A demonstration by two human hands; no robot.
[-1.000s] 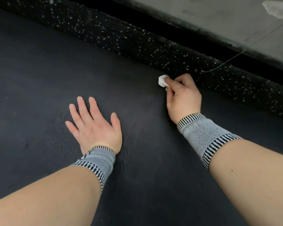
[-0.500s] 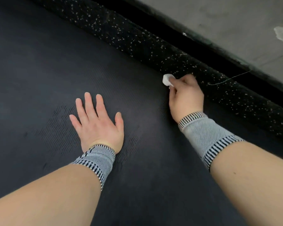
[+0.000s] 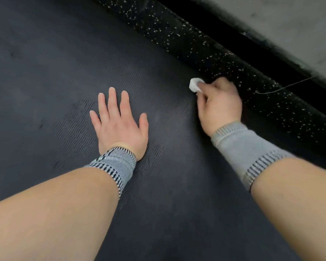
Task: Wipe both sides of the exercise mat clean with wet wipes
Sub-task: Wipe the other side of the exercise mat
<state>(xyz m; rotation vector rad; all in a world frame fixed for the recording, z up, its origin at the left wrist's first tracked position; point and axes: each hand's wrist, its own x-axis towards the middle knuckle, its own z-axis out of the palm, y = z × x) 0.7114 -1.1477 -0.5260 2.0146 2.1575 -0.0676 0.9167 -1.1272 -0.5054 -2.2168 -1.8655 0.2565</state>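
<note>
Fingers [image 3: 205, 87] of our right hand [image 3: 219, 104] pinch the balled wipe [image 3: 195, 84], poking past our fingertips onto the mat [image 3: 45, 53]; our left hand [image 3: 119, 123] lies spread flat on it.

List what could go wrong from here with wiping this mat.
1. The wipe is balled into a small wad pinched by the right hand, so each stroke likely covers little of the mat and strips may be missed.
2. The wiping runs right along the mat's edge, next to the speckled floor; the wad could pick up grit there.
3. The left hand presses flat on the mat, so that patch may go unwiped.
</note>
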